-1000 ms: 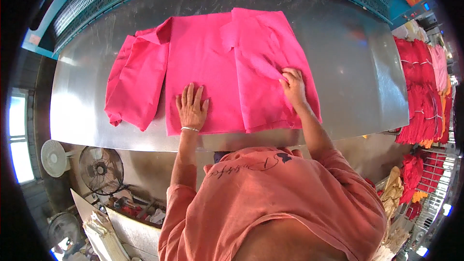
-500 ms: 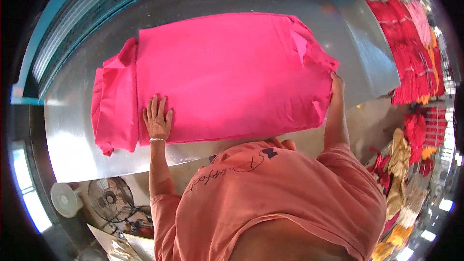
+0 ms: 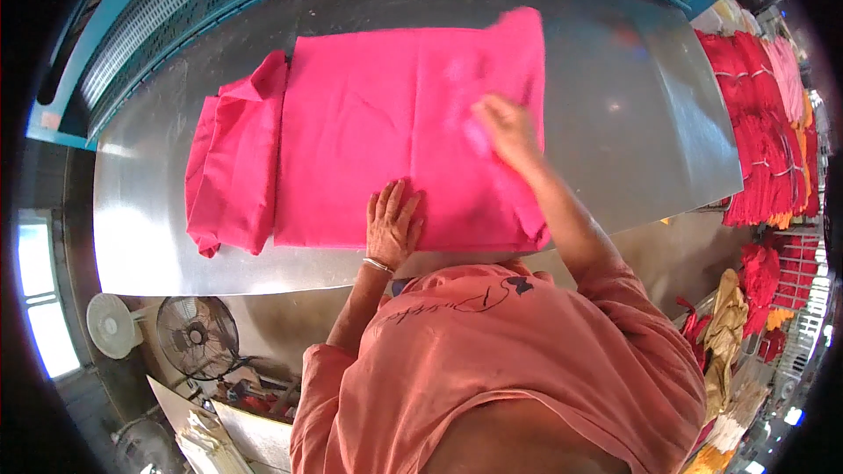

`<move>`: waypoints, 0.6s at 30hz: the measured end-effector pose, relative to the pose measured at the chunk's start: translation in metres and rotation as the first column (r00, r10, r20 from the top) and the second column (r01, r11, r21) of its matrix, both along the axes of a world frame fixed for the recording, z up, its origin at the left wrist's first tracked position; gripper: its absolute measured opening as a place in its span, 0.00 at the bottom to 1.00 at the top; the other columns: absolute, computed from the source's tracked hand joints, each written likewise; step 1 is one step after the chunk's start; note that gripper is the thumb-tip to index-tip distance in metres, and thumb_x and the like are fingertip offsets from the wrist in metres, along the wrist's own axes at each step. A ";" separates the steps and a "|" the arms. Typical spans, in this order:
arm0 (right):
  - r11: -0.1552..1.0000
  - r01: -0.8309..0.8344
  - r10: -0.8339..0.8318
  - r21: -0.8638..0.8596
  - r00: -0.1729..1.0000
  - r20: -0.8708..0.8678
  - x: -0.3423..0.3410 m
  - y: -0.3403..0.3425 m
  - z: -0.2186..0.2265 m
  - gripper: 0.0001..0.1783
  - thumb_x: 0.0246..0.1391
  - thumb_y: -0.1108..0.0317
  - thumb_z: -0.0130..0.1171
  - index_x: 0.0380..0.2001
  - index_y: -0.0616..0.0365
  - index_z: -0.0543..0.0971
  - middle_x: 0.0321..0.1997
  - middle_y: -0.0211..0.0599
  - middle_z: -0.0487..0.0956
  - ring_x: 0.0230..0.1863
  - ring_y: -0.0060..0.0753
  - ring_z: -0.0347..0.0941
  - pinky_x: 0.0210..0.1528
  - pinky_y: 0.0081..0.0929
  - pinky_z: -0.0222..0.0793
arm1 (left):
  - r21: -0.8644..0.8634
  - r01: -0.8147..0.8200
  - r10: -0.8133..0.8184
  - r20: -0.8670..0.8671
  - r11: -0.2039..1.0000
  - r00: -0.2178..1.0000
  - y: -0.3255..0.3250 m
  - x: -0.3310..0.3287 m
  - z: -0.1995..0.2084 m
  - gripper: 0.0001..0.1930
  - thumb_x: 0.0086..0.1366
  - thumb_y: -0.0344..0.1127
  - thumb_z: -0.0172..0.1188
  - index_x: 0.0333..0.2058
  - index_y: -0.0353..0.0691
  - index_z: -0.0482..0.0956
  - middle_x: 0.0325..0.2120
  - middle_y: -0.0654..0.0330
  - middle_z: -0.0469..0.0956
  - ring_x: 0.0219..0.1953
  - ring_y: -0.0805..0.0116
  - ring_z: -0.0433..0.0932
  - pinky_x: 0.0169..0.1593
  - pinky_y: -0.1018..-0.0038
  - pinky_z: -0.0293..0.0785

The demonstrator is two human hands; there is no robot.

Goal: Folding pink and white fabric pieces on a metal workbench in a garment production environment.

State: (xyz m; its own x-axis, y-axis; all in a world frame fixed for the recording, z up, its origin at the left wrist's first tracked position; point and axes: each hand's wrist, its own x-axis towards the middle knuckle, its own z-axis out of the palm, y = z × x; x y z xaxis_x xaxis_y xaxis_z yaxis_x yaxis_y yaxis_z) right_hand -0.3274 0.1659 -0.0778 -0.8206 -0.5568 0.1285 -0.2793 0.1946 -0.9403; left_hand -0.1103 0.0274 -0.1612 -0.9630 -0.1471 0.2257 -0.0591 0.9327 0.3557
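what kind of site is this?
Probably a garment factory or laundry folding station: bright pink cloth garment spread on a large steel table, stacked red and pink garments alongside, and a floor fan.

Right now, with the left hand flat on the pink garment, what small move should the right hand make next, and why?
Probably sweep the right hand toward the garment's right edge to smooth it. The pink garment lies folded on the metal table, the left hand pins its near edge, and the right side looks blurred and slightly lifted, so it likely isn't flat yet.
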 end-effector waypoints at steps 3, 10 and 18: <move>0.983 -0.183 0.182 -0.003 0.981 -0.065 0.023 -0.018 -0.001 0.17 0.53 0.65 0.54 0.44 0.60 0.71 0.34 0.35 0.76 0.34 0.21 0.70 0.36 0.20 0.66 | 0.121 -0.172 0.178 -0.039 0.978 0.983 -0.015 0.021 -0.008 0.26 0.50 0.37 0.56 0.51 0.45 0.66 0.54 0.51 0.60 0.54 0.50 0.59 0.55 0.55 0.55; 0.873 0.318 -0.396 0.369 0.905 0.155 -0.023 0.084 -0.068 0.23 0.52 0.57 0.54 0.45 0.65 0.70 0.39 0.35 0.75 0.40 0.23 0.70 0.41 0.19 0.64 | 0.237 -0.151 0.178 -0.096 0.960 0.979 0.002 0.045 0.035 0.29 0.47 0.36 0.60 0.51 0.41 0.65 0.53 0.52 0.60 0.53 0.48 0.60 0.54 0.56 0.57; 0.984 0.179 -0.167 0.026 0.841 0.514 -0.013 0.039 -0.064 0.24 0.48 0.60 0.56 0.45 0.67 0.71 0.39 0.35 0.74 0.40 0.25 0.69 0.44 0.22 0.63 | 0.207 0.105 -0.140 0.161 0.973 0.977 0.013 0.025 0.032 0.44 0.45 0.47 0.61 0.59 0.46 0.49 0.57 0.55 0.54 0.60 0.56 0.51 0.61 0.59 0.46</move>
